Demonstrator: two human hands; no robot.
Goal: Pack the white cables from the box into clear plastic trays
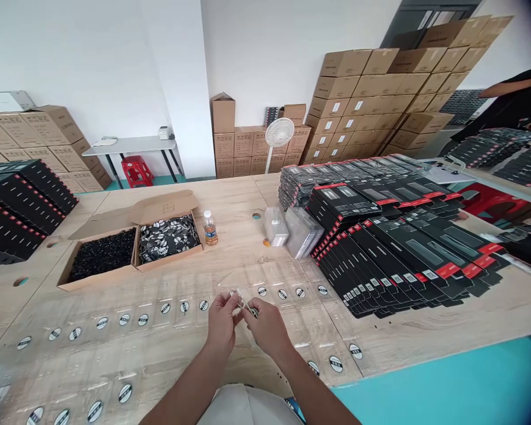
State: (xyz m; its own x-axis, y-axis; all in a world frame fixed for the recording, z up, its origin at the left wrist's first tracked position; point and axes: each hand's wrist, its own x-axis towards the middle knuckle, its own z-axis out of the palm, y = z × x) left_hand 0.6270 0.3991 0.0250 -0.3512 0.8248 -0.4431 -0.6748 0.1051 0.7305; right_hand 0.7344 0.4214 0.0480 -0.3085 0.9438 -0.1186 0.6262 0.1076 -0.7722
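Clear plastic packs [154,323] with round labels [143,320] line the wooden table [230,248] in rows. Forearms [190,381] reach forward, converging — left hand [222,321] and right hand [266,328] close together, fingers pinched narrow, a small pale piece [241,300] held between the tips — its details too small to tell.

A drink bottle [210,229] is placed near the desk's [236,203] far edge. Beyond it, a white fan [279,132] is backed by stacked cartons [250,144].
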